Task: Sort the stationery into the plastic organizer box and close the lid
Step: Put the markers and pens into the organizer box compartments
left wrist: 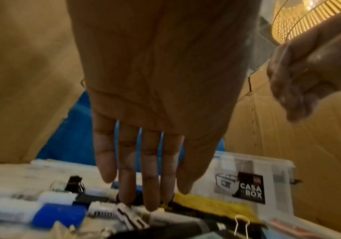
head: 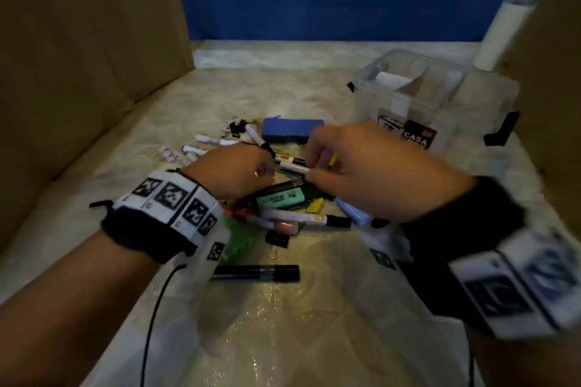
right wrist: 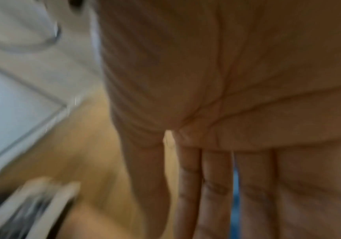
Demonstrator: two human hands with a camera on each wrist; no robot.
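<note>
Honestly, my worry is the clear organizer box (head: 437,97): it stands open at the counter's (head: 283,324) far right, well apart from the stationery pile (head: 276,198), so anything loosely held could drop on the carry. My left hand (left wrist: 155,97) hangs over the pile with fingers (left wrist: 149,177) straight and spread, holding nothing. My right hand (head: 361,173) is blurred; it seems to pinch a white marker (head: 292,166) atop the pile, though I cannot tell for sure.

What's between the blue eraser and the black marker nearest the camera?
Head view: most of the stationery pile, including a mint highlighter, with both hands over it, between the blue eraser and the black marker.
</note>
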